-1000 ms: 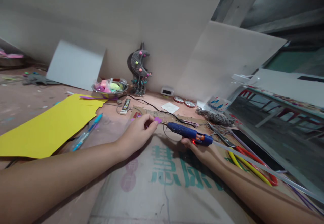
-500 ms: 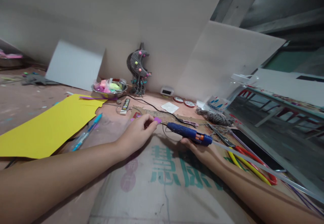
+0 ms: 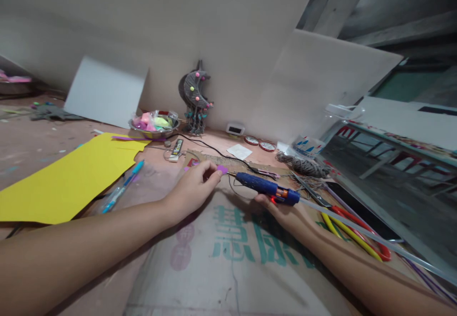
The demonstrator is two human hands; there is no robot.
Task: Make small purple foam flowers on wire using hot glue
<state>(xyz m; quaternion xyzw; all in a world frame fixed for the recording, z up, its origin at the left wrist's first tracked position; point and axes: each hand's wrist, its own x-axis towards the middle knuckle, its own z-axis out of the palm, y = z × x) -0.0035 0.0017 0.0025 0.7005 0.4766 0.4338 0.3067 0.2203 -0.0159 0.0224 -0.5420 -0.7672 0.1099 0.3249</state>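
Observation:
My left hand pinches a small purple piece between thumb and fingertips, just above the cardboard sheet. My right hand grips a blue hot glue gun from below, with its nozzle pointing left at the purple piece and almost touching it. A clear glue stick juts out of the gun's back to the right. The gun's black cord runs off toward the wall.
A yellow paper sheet and a blue pen lie to the left. At the back stand a metal bowl of coloured bits and a moon-shaped ornament. Twine, red-and-yellow scissors and a dark phone lie at right.

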